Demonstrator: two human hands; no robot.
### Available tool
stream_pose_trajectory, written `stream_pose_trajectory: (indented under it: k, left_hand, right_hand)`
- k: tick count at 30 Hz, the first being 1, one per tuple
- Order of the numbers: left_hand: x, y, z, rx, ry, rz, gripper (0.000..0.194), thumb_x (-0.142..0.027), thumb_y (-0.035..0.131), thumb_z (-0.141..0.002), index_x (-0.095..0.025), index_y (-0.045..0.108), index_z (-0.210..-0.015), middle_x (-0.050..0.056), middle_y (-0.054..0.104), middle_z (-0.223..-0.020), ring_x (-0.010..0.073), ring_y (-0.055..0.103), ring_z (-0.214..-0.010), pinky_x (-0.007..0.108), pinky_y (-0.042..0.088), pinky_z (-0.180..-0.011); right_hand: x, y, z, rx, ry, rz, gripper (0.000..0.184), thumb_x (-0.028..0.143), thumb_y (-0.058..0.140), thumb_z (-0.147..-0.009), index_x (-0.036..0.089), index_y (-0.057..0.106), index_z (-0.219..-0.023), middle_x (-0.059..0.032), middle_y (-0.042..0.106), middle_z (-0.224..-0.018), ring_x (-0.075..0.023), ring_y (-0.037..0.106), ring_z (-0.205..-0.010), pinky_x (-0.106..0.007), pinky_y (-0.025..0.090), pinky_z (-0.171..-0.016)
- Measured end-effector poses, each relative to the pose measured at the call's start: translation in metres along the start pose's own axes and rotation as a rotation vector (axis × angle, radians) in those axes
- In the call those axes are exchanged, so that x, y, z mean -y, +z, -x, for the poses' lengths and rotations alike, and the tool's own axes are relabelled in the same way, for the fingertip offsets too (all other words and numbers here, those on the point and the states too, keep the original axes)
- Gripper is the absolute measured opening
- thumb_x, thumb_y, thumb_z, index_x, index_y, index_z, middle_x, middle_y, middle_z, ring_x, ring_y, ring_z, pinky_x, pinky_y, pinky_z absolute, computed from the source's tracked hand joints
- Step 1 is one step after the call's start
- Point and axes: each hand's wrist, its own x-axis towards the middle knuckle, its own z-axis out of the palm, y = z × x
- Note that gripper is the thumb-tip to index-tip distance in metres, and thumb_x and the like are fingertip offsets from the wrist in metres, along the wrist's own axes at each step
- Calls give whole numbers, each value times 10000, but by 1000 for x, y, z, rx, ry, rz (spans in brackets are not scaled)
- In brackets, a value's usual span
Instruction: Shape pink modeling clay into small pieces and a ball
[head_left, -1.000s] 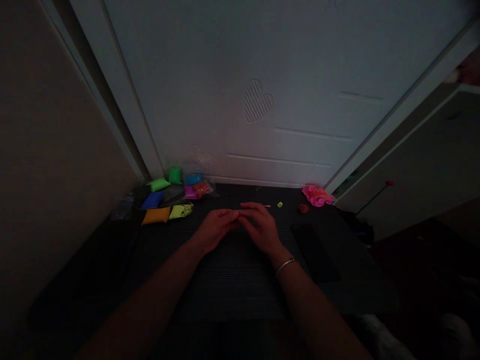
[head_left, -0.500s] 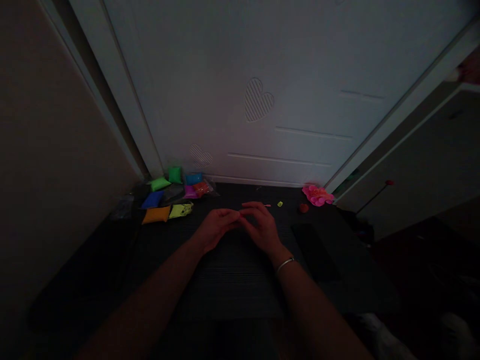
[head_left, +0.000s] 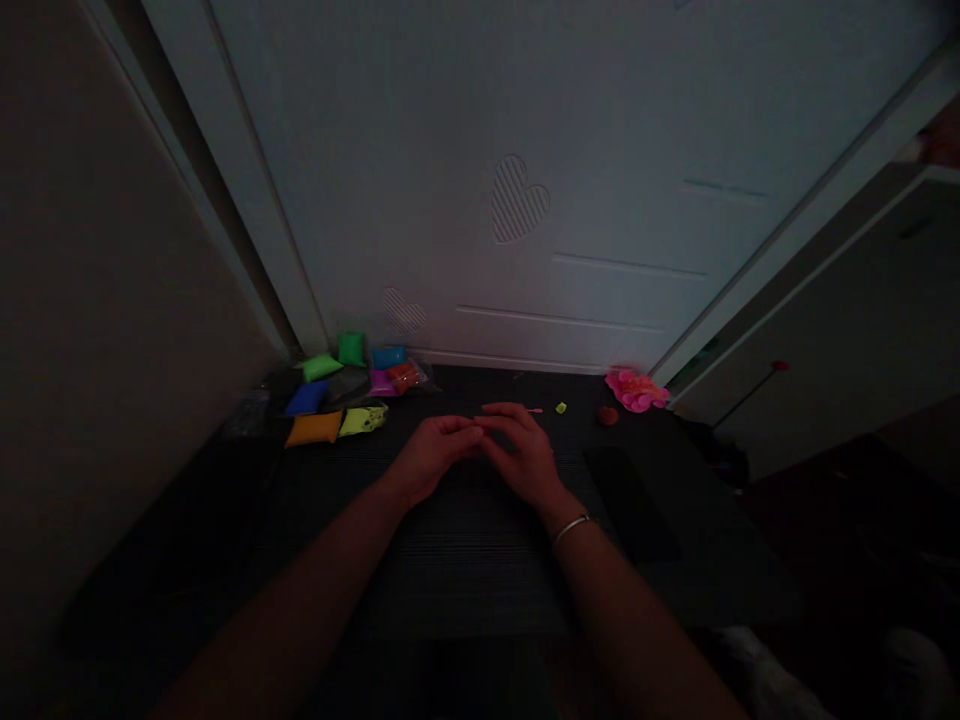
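My left hand (head_left: pixel 431 455) and my right hand (head_left: pixel 523 455) meet fingertip to fingertip above the dark table (head_left: pixel 472 560). The fingers of both are closed in a pinch. Whatever lies between them is too small and dim to make out. Just beyond my right fingers lies a thin pink tool (head_left: pixel 535 410), partly hidden by the hand. To its right are a small yellow-green piece (head_left: pixel 561 408) and a dark red lump (head_left: pixel 607 416). A pink ruffled item with an orange part (head_left: pixel 637 390) lies at the back right.
At the back left lie several coloured packets: orange (head_left: pixel 313 428), yellow (head_left: pixel 363 420), blue (head_left: pixel 306 398) and green (head_left: pixel 350 348) among them. A dark flat rectangular object (head_left: pixel 630 500) rests right of my right wrist. A white panel with hearts (head_left: pixel 517 200) rises behind the table.
My fingertips have shifted slightly against each other, with the right fingers a little further left over the left ones. The things on the table lie as before.
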Motion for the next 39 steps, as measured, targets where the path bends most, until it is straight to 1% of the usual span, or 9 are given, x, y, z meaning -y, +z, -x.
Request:
stream_pose_trajectory:
  k: [5,10,15,20,26,31,34,37,39]
  left_hand:
    - [-1,1,1,32,-16,1,174,-235,699,-624,-112,668,-743,49,651,-757,137,575,-738,302,430,-776]
    - [0,0,0,-5,14,-4,159,-231,705,-614,-117,659,-714,32,637,-716,125,568,-698,285,435,-741]
    - [2,-1,-1,43,-10,11,180,-238,700,-624,-123,670,-760,40,649,-760,129,575,-731,298,426,-777]
    - [2,-2,-2,7,2,20,129,-203,701,-618,-123,662,-712,21,638,-713,106,566,-692,261,426,-734]
    - [1,-3,-1,72,-34,46,148,-204,682,-651,-114,665,-767,40,654,-762,121,580,-740,286,436,-777]
    - [1,-3,-1,41,-40,45,133,-186,694,-633,-110,662,-738,33,650,-738,115,581,-717,277,444,-757]
    - [1,-3,-1,46,-44,49,135,-206,687,-642,-104,662,-728,38,649,-736,121,581,-722,293,449,-765]
    - [1,-3,-1,40,-36,58,123,-202,690,-639,-110,661,-714,28,642,-721,112,576,-716,282,451,-758]
    - [0,-3,-1,33,-41,56,122,-195,694,-635,-109,663,-716,30,642,-723,111,575,-718,275,451,-753]
  right_hand:
    - [-1,-1,0,-12,2,24,178,211,572,-773,256,638,-931,-52,591,-984,-172,565,-931,-362,459,-827]
    - [1,-1,0,15,-21,9,253,199,552,-783,269,610,-1019,-57,573,-1043,-173,546,-981,-357,460,-841]
    - [1,-1,0,-15,1,17,186,200,568,-771,253,635,-937,-53,584,-996,-171,560,-943,-355,463,-830]
    - [1,-1,0,39,-31,9,235,192,554,-785,236,610,-1009,-70,562,-1047,-166,536,-990,-333,457,-848]
    - [0,-1,0,11,6,2,146,217,573,-775,232,628,-909,-58,573,-995,-165,551,-951,-334,460,-831]
    - [1,0,0,30,11,-10,149,194,570,-773,227,623,-909,-55,575,-988,-161,550,-953,-325,460,-830]
    - [2,-1,-1,27,23,-9,146,196,575,-771,228,621,-906,-54,579,-986,-161,551,-949,-329,458,-831]
    - [2,-1,-1,31,21,-23,179,200,574,-774,235,617,-944,-57,576,-1006,-160,548,-962,-326,456,-840]
    - [2,-1,-1,27,23,-31,169,202,574,-774,235,624,-933,-56,581,-993,-158,552,-953,-322,457,-837]
